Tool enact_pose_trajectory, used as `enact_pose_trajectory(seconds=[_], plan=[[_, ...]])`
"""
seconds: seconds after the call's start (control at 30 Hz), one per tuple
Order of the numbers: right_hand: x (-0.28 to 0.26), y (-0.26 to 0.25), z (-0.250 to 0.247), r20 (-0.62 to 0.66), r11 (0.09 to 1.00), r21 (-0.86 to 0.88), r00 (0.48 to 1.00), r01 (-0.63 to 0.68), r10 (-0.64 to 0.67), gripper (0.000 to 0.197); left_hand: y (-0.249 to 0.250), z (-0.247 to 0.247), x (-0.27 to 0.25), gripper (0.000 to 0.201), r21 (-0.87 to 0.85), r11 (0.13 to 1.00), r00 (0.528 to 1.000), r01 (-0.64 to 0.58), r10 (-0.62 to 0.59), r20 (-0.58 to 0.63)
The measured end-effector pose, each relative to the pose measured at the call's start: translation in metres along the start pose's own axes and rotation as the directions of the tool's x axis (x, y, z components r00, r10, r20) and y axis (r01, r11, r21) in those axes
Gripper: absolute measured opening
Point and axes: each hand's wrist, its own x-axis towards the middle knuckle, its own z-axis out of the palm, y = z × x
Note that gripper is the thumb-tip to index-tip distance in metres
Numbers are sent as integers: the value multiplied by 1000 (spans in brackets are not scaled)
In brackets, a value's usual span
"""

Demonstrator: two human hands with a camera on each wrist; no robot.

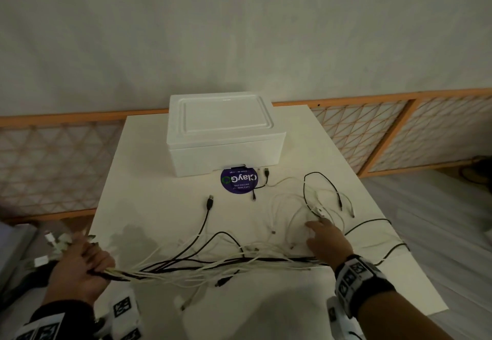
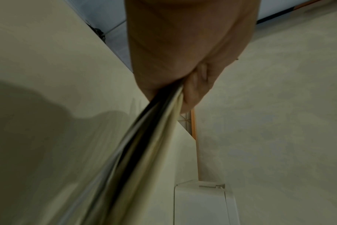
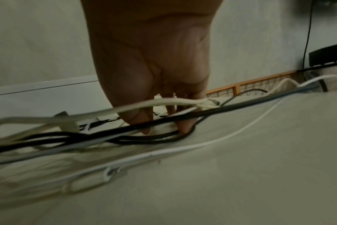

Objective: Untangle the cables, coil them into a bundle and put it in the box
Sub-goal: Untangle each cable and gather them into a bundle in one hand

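Black and white cables point(image 1: 213, 262) run in a gathered strand across the near edge of the white table point(image 1: 149, 158), from one hand to the other. At the near left corner the left hand point(image 1: 80, 273) is fisted round one end of that strand, connector ends sticking out past its knuckles; the left wrist view shows the same grip, fingers point(image 2: 194, 89) curled tight over blurred dark and pale cords point(image 2: 140, 144).

To the right, the right hand point(image 1: 327, 241) rests palm-down on the tabletop with fingers stretched forward among loose white loops. From the right wrist view its fingertips point(image 3: 183, 127) press down to the surface between a black cable point(image 3: 154, 137) and a white one point(image 3: 164, 102) — whether any of them pinches a cord I cannot tell.

Loose ends fan out toward the far side: a black USB plug point(image 1: 210, 202) near the middle, more plugs right of it. Behind them sits the white foam box point(image 1: 223, 137), lid on, with a round purple ClayGo sticker point(image 1: 239, 180) on the table just in front of it. Orange-framed lattice panels point(image 1: 399, 132) line the wall beyond.
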Motion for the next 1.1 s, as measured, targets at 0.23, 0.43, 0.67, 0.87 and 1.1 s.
enact_pose_trajectory(seconds=[0.23, 0.43, 0.67, 0.87, 1.1], plan=[[3, 3, -17, 60, 941, -338, 998, 12, 9, 39, 1, -14, -3, 62, -35, 999, 1000, 4, -5, -12], [2, -40, -30, -206, 982, 145, 967, -118, 147, 36, -5, 0, -4, 46, 24, 999, 992, 26, -23, -124], [12, -139, -11, -8, 924, 121, 931, 362, -364, 20, -14, 45, -14, 55, 82, 995, 995, 61, -54, -87], [59, -147, 4, 135, 924, -157, 934, 350, -331, 54, -21, 74, -22, 42, 206, 975, 996, 88, -89, -3], [72, -137, 20, 44, 873, -303, 921, 383, -388, 30, -29, 90, -21, 38, 234, 960, 988, 155, -153, -26]])
